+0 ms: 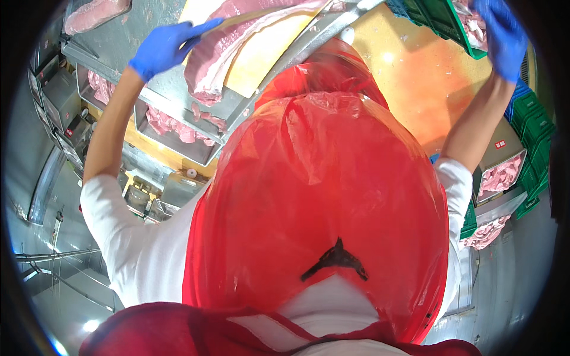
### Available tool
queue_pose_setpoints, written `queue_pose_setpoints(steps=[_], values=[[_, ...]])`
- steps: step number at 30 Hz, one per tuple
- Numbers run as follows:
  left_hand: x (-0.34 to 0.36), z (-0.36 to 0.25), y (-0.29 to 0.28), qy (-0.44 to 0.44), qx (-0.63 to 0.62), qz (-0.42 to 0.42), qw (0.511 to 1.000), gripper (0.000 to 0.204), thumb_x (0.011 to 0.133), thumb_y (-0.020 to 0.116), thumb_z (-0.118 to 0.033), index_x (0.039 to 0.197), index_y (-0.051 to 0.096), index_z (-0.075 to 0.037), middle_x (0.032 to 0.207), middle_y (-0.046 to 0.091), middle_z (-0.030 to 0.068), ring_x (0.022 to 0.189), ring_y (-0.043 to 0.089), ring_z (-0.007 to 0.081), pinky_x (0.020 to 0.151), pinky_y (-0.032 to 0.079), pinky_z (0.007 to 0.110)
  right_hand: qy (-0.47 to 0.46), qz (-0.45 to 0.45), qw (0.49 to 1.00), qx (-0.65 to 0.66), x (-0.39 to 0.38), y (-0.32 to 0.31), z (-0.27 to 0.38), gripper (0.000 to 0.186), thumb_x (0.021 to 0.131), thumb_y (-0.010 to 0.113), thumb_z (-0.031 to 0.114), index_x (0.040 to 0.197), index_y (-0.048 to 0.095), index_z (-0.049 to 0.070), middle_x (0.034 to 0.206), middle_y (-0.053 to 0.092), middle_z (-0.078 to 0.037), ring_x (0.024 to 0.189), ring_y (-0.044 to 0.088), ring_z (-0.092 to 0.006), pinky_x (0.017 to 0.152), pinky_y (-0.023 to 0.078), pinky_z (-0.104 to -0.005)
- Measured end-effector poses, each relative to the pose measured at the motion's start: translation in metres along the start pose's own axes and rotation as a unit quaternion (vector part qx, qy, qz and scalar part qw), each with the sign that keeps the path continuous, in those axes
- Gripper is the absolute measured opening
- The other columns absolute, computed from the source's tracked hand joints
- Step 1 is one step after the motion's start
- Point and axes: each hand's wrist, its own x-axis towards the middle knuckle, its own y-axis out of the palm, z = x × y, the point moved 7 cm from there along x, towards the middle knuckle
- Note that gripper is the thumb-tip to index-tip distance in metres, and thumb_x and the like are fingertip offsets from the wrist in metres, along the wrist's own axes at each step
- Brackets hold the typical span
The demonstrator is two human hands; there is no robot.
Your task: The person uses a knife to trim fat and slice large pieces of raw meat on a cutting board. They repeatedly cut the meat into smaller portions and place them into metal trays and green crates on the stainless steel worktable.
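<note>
My left hand [167,46], in a blue glove, is closed on what looks like a long narrow knife [267,12]. Its blade reaches right across a large slab of pale pink meat [208,74] with a white fat edge. Beneath the slab is a yellow cutting board [261,59] on a metal table. Far to the right, my right hand [504,44], also gloved in blue, overlaps the side of a green crate [473,48] holding pale meat pieces [472,24]. Its fingers are blurred and cut by the picture's top, so their grip is hidden.
Another meat piece [95,15] lies at the far left of the metal table [148,15]. Metal trays [172,146] of meat trimmings sit under its near edge. Stacked green crates [531,139] and a box of meat [500,175] stand right. My red apron [320,196] fills the middle.
</note>
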Motion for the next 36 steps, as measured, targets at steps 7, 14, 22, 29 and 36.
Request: queue_pose_setpoints(steps=[7,14,22,29,36], values=[[0.002,-0.006,0.009,-0.017,0.066,-0.042,0.997,0.078,0.089,0.059,-0.006,0.154,0.041,-0.045,0.085,0.059,0.0109,0.071,0.063,0.0312,0.069,0.054,0.043,0.119,0.392,0.910,0.060,-0.134,0.108,-0.039,0.008,0.086,0.074,0.004,0.091,0.072,-0.002,0.091,0.068,-0.008,0.086,0.066,-0.0186,0.079,0.052,-0.0324],[-0.049,-0.010,-0.007,-0.135,0.033,-0.066,0.988,0.061,0.095,0.062,-0.004,0.148,0.053,-0.032,0.089,0.064,0.0116,0.078,0.067,0.0284,0.071,0.055,0.037,0.024,0.146,0.988,-0.036,-0.105,0.250,-0.058,0.083,0.079,0.078,0.046,0.143,0.050,0.001,0.136,0.057,-0.024,0.129,0.053,-0.0395,0.109,0.044,-0.0461],[-0.126,-0.034,0.041,-0.344,-0.303,-0.378,0.804,0.046,0.097,0.066,-0.002,0.142,0.055,0.000,0.116,0.069,0.0045,0.100,0.064,0.0107,0.091,0.052,0.027,0.339,0.077,0.928,0.132,-0.121,0.345,-0.079,0.070,0.090,0.069,0.047,0.127,0.058,-0.010,0.123,0.066,-0.030,0.115,0.065,-0.0400,0.097,0.051,-0.0435],[-0.104,0.005,0.130,-0.329,-0.228,-0.513,0.759,0.025,0.100,0.064,-0.023,0.095,0.064,0.002,0.093,0.064,0.0155,0.080,0.062,0.0243,0.073,0.049,0.038,0.296,0.310,0.899,0.094,-0.051,0.325,-0.077,0.051,0.094,0.063,0.046,0.097,0.069,-0.005,0.076,0.065,-0.010,0.073,0.059,-0.0199,0.069,0.049,-0.0374],[-0.098,0.026,0.178,-0.375,-0.401,-0.496,0.673,0.034,0.097,0.067,-0.032,0.100,0.064,0.002,0.093,0.063,0.0209,0.083,0.062,0.0325,0.079,0.050,0.044,0.194,0.318,0.928,0.013,0.067,0.394,-0.005,0.045,0.092,0.065,0.039,0.103,0.066,-0.005,0.083,0.065,-0.008,0.073,0.057,-0.0154,0.070,0.048,-0.0338]])
